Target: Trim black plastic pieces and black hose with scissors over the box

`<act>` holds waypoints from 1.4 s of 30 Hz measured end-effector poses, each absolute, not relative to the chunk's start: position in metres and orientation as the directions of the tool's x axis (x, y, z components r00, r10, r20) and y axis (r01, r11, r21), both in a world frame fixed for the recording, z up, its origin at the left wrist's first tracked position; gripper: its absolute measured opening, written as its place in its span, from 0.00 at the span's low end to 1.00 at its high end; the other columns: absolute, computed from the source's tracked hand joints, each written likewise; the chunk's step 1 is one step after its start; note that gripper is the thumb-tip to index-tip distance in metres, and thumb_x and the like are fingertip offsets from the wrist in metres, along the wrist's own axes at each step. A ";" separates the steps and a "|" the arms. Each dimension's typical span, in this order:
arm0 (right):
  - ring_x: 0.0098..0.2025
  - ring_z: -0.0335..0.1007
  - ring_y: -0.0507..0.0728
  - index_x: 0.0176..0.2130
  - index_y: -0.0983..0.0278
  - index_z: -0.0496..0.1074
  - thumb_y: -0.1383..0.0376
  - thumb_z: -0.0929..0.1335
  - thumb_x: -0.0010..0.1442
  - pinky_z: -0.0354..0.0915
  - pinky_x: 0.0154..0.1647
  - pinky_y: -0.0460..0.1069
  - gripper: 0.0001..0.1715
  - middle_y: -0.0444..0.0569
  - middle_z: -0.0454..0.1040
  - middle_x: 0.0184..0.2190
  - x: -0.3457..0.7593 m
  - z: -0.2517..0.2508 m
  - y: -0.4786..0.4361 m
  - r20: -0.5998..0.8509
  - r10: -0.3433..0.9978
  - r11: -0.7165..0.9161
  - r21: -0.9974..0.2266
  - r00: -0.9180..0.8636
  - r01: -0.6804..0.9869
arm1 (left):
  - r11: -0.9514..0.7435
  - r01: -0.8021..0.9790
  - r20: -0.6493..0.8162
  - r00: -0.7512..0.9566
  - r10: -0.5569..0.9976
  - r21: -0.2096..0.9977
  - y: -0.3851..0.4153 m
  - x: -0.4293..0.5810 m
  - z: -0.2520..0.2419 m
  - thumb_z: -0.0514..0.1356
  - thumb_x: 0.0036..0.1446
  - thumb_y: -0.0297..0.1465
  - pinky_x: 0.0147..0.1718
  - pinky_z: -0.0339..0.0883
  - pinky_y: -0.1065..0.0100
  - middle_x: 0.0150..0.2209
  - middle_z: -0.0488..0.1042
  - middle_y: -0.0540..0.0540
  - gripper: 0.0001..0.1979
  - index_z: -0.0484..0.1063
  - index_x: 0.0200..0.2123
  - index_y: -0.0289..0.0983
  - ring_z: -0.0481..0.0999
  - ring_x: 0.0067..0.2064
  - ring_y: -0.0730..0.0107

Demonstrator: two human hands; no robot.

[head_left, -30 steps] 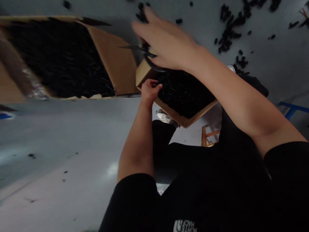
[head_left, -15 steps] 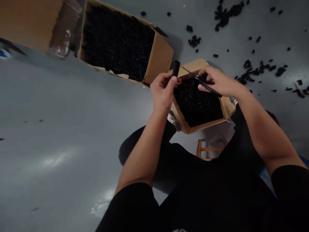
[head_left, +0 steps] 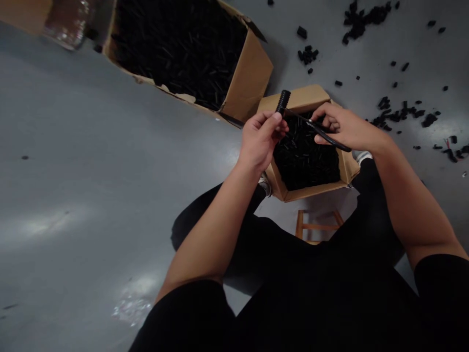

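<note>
My left hand (head_left: pixel 263 137) pinches a short black corrugated tube (head_left: pixel 283 101), its ribbed upper end sticking up past the thumb. My right hand (head_left: pixel 342 127) is closed round the black handles of a pair of scissors (head_left: pixel 331 138). Their thin blades point left, with the tips at the tube just above my left thumb. Whether the blades touch the tube I cannot tell. Below both hands stands an open cardboard box (head_left: pixel 280 183) filled with small black pieces (head_left: pixel 308 159).
A larger cardboard box (head_left: pixel 251 73) full of black tube pieces (head_left: pixel 179 49) stands up and to the left. Loose black pieces (head_left: pixel 366 19) lie scattered on the grey floor at the right. Between my legs shows a wooden stool (head_left: pixel 318 226).
Both hands have shifted slightly right in view, together with the tube and scissors. The tube now shows its ribs clearly. The boxes sit differently in view as the camera has moved.
</note>
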State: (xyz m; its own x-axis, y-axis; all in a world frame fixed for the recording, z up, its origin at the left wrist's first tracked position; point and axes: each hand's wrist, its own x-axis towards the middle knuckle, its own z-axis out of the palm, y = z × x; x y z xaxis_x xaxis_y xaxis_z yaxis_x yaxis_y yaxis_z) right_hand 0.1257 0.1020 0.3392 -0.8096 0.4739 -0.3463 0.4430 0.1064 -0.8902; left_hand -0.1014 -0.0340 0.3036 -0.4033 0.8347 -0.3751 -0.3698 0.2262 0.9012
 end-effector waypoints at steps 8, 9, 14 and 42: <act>0.34 0.63 0.54 0.53 0.57 0.76 0.57 0.84 0.60 0.61 0.37 0.50 0.27 0.40 0.65 0.32 0.127 0.348 0.093 -0.369 0.483 0.063 -0.890 -0.794 0.452 | 0.253 -0.345 -0.383 -0.392 0.836 0.904 -0.036 -0.098 0.306 0.82 0.59 0.37 0.33 0.75 0.73 0.29 0.78 0.52 0.24 0.68 0.30 0.41 0.80 0.32 0.73; 0.35 0.63 0.54 0.52 0.57 0.76 0.58 0.84 0.60 0.61 0.37 0.50 0.26 0.40 0.66 0.32 0.127 0.349 0.092 -0.368 0.489 0.062 -0.889 -0.791 0.453 | 0.255 -0.346 -0.386 -0.390 0.836 0.903 -0.036 -0.098 0.307 0.82 0.59 0.37 0.33 0.75 0.73 0.29 0.78 0.53 0.24 0.68 0.30 0.41 0.80 0.32 0.73; 0.35 0.65 0.53 0.52 0.58 0.75 0.58 0.83 0.61 0.63 0.37 0.49 0.25 0.40 0.67 0.33 0.128 0.349 0.093 -0.359 0.499 0.056 -0.895 -0.789 0.443 | 0.257 -0.373 -0.391 -0.348 0.852 0.892 -0.031 -0.099 0.307 0.82 0.59 0.39 0.33 0.74 0.74 0.30 0.78 0.52 0.26 0.67 0.30 0.41 0.79 0.32 0.74; 0.58 0.75 0.70 0.61 0.58 0.71 0.51 0.82 0.60 0.72 0.62 0.65 0.37 0.56 0.73 0.57 0.142 0.391 0.029 -0.148 0.548 0.463 -0.766 -0.823 0.446 | 0.439 -0.496 -0.465 0.078 0.882 0.749 -0.061 -0.069 0.353 0.83 0.53 0.55 0.23 0.70 0.69 0.22 0.60 0.55 0.34 0.66 0.30 0.42 0.69 0.23 0.73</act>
State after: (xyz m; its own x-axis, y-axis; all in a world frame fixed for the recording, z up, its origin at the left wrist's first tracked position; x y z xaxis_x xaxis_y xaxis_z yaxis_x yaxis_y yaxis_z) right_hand 0.1423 0.0288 0.3906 -0.8232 0.5482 -0.1476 0.4459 0.4634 -0.7658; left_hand -0.0686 -0.0606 0.3532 0.0780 0.8820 -0.4648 -0.4964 0.4386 0.7491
